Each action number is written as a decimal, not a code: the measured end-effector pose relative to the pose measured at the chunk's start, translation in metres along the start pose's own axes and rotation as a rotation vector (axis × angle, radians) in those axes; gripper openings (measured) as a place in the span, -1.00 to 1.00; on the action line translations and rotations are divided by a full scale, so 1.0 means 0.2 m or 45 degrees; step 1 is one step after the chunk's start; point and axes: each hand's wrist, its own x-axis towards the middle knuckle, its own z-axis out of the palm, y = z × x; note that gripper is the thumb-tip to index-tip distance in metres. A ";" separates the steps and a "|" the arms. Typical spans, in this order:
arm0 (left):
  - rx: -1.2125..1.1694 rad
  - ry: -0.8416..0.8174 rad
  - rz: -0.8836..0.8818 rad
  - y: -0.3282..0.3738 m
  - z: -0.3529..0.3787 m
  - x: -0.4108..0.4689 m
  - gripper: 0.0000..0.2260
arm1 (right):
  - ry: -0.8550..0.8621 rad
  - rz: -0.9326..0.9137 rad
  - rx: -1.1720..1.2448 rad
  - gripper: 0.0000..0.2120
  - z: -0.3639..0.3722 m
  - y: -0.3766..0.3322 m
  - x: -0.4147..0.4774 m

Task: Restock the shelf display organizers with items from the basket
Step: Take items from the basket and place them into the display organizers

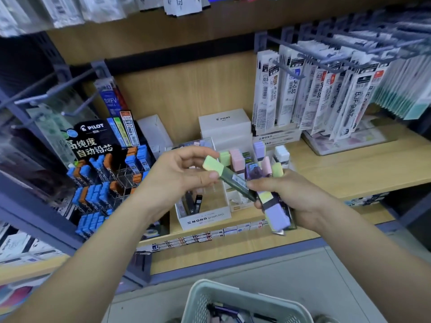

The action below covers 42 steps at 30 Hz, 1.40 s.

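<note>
Green-capped lead case [233, 180] is pinched by the left hand [177, 176] above the near MONO display box [203, 220], while the right hand [295, 197] clutches a crowded fan of what look like spare cases [277, 214], so one careless tug spills them!

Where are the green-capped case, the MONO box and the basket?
green-capped case [213, 166], head view, on its pale green cap.
MONO box [210, 216], head view, on its white front wall.
basket [235, 292], head view, on its far rim.
</note>
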 end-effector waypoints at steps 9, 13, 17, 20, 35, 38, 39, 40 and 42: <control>1.175 0.242 0.300 0.11 0.03 0.34 -0.83 | 0.340 0.022 0.506 -0.89 -0.13 -0.04 0.11; 1.579 0.161 0.362 0.05 0.07 0.44 -0.71 | 0.360 -0.019 0.524 -0.70 -0.19 -0.07 0.11; 1.642 0.130 0.412 -0.05 0.10 0.48 -0.75 | 0.349 -0.035 0.539 -0.57 -0.21 -0.08 0.11; 1.684 0.099 0.410 -0.12 0.11 0.49 -0.73 | 0.354 -0.039 0.583 -0.82 -0.20 -0.08 0.11; 1.542 0.344 0.335 -0.25 0.16 0.56 -0.91 | 0.167 0.012 0.456 -0.82 -0.08 -0.03 0.08; 1.320 0.330 0.356 -0.21 0.19 0.49 -0.95 | 0.178 0.022 0.466 -0.82 -0.07 -0.01 0.10; 1.167 0.303 0.347 -0.18 0.21 0.45 -0.94 | 0.190 0.020 0.485 -0.84 -0.07 -0.01 0.10; 0.971 0.241 0.303 -0.14 0.23 0.39 -0.91 | 0.206 0.016 0.504 -0.85 -0.06 -0.01 0.11; 0.524 0.004 0.186 -0.06 0.27 0.27 -0.89 | 0.241 0.016 0.530 -0.82 -0.05 0.01 0.13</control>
